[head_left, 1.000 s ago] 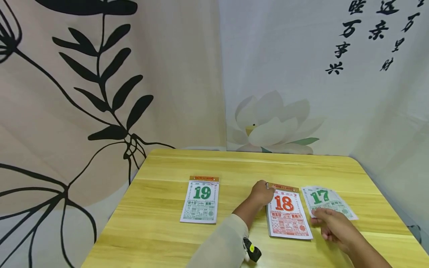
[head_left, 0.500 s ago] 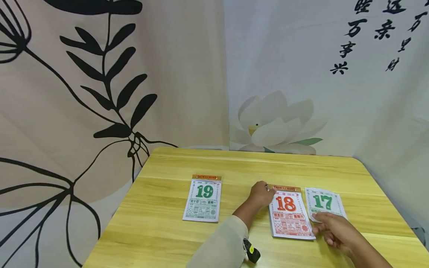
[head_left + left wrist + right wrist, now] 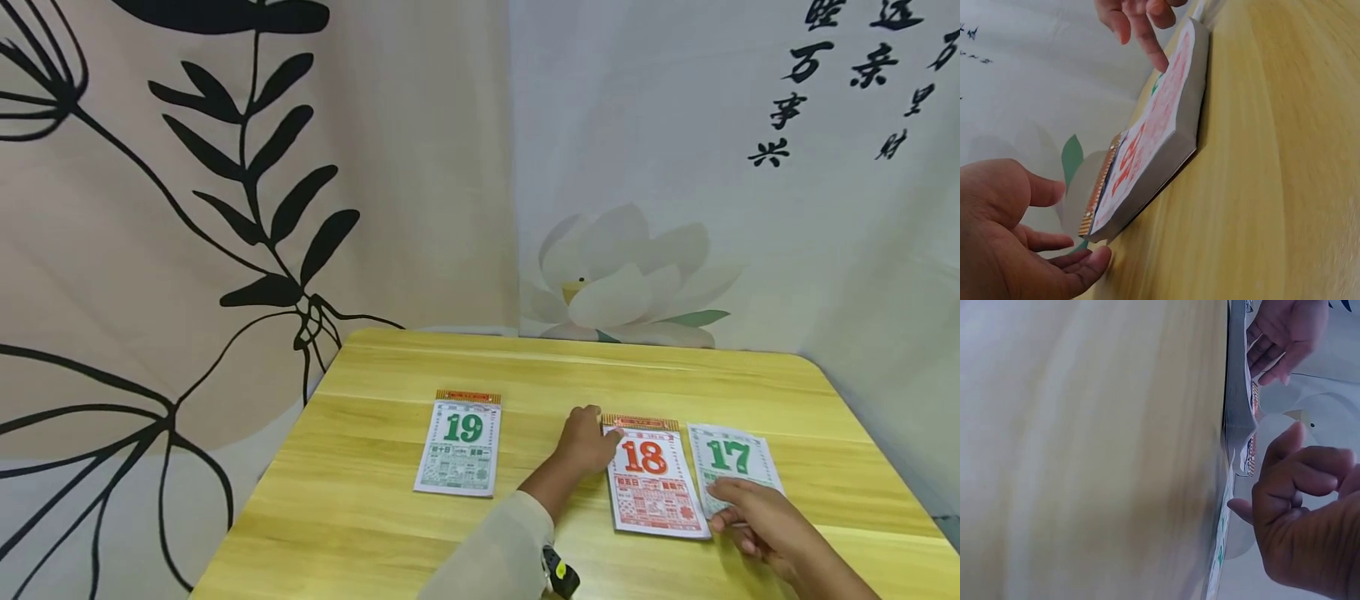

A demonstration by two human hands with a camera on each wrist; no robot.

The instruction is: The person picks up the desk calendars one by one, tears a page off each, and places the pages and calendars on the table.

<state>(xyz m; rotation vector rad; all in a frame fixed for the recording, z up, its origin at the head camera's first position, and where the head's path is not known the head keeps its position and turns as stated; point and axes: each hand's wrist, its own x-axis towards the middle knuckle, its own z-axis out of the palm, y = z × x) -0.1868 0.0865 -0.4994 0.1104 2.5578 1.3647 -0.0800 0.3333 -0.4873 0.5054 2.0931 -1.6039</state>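
Observation:
A thick tear-off calendar pad (image 3: 656, 479) with a red 18 lies on the table. My left hand (image 3: 587, 442) is at its upper left corner; in the left wrist view the left hand's (image 3: 1029, 231) thumb and fingers are spread apart beside the bound orange edge. A loose calendar sheet (image 3: 731, 454) with a green 17 lies just right of the pad. Over the sheet's lower part is my right hand (image 3: 765, 521), partly hiding it. In the right wrist view the right hand's (image 3: 1304, 512) fingers are loosely bent, with nothing between them, close over the sheet.
Another calendar pad (image 3: 459, 446) showing a green 19 lies to the left on the wooden table (image 3: 337, 517). Behind the table hangs a printed curtain (image 3: 442, 167) with plants, a lotus and writing.
The 17 sheet has turned from a slant to lie nearly straight beside the 18 pad. My right hand has stayed near its lower edge. The head view has shifted slightly.

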